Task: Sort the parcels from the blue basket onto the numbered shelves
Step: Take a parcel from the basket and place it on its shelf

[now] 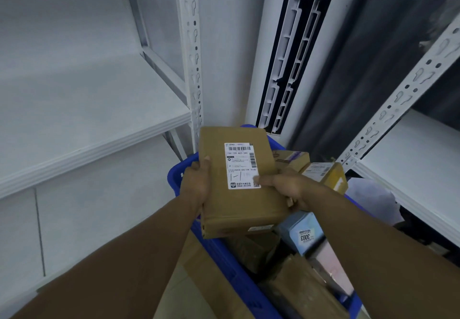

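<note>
Reading the label before shelving

Both hands, left hand (195,184) and right hand (286,185), grip a brown parcel (239,181) above the blue basket (224,251); its label (241,165) seems to read "1-1", so carry it level to the matching shelf (82,109).

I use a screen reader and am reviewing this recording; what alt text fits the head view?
Two hands hold a flat brown cardboard parcel label-up over a blue basket of other parcels: the left hand grips its left edge, the right hand its right edge, thumb on the white label hand-marked 1-1. White metal shelves stand on both sides.
</note>
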